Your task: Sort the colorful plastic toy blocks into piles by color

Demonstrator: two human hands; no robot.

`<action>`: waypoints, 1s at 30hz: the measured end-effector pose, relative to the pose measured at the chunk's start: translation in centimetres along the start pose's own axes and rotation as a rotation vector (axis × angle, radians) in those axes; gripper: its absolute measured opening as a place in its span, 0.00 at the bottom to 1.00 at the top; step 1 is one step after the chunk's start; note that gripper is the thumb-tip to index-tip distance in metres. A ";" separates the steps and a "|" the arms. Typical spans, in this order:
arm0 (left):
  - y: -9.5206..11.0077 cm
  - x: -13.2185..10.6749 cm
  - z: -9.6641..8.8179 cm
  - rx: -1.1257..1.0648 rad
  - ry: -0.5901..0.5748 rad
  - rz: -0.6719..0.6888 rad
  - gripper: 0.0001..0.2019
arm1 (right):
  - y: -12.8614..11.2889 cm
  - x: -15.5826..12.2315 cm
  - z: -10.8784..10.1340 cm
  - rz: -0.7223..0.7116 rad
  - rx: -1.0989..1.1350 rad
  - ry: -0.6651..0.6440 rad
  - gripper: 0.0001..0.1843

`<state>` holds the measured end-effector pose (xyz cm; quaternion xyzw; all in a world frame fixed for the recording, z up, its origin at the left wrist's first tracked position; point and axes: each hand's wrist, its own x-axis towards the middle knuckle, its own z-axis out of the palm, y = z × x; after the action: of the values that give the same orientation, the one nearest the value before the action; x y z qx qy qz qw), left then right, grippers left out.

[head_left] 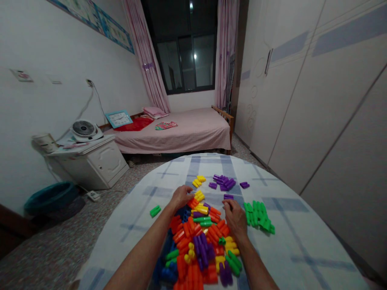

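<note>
Plastic peg blocks (pixel 193 245) heaped on a cloth-covered round table (pixel 290 241).
Left hand (pixel 181 197) half-open at the heap's far edge; right hand (pixel 236 217) curled, grip unclear. A careless brush could scatter the heap into the nearby green blocks (pixel 258 215).

Two long, bare human forearms, the left forearm (pixel 141 253) and the right forearm (pixel 256 262), run in from the lower edge of the view, each broad at that edge and tapering to a narrower, rounded wrist. Beyond them sit the bare, broad left hand (pixel 181 197) and the bare, broad right hand (pixel 235 218), with soft knuckle ridges across their backs and slim, jointed fingers (pixel 228 204). The fingernails are too small to make out.
</note>
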<state>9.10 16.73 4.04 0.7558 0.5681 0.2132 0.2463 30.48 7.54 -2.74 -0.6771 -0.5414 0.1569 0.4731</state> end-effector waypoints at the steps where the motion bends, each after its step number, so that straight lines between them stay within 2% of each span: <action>1: 0.2 0.6 0.5 -0.001 -0.022 -0.008 0.08 | -0.1 0.0 0.0 0.001 -0.010 0.000 0.16; 3: 0.4 1.5 1.2 -0.004 -0.069 -0.034 0.04 | -0.2 0.0 0.0 0.000 -0.026 0.001 0.16; 5: 0.3 2.1 1.8 -0.025 -0.097 -0.060 0.04 | -0.3 0.0 -0.1 0.000 -0.034 -0.001 0.16; 9: -0.2 2.9 2.6 -0.116 -0.076 -0.075 0.05 | -0.3 -0.1 -0.1 0.009 -0.045 -0.013 0.15; 13: -1.3 4.0 2.5 -0.228 0.022 -0.083 0.07 | -0.1 -0.1 0.1 0.001 -0.056 -0.004 0.15; 19: -2.5 6.0 0.9 -0.284 0.221 -0.138 0.07 | 0.0 -0.1 0.1 -0.006 -0.071 0.003 0.15; 21: -2.4 5.8 0.6 -0.265 0.271 -0.142 0.08 | -0.1 -0.1 0.1 -0.012 -0.071 0.011 0.15; 24: -1.5 4.0 0.5 -0.219 0.310 -0.096 0.13 | -0.3 -0.1 0.0 -0.008 -0.076 0.013 0.15; 26: -0.6 2.0 0.7 -0.186 0.231 0.030 0.14 | -0.4 -0.1 0.0 0.000 -0.076 0.007 0.15; 28: 0.4 0.0 0.9 -0.163 0.032 0.183 0.14 | -0.5 -0.1 -0.1 0.001 -0.072 0.002 0.15; 30: 1.3 -1.7 1.1 -0.128 -0.125 0.254 0.14 | -0.5 -0.1 -0.1 -0.006 -0.071 -0.005 0.15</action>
<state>10.30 14.67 3.85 0.8159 0.4368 0.2311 0.3001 30.25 7.37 -2.30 -0.6914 -0.5498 0.1377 0.4480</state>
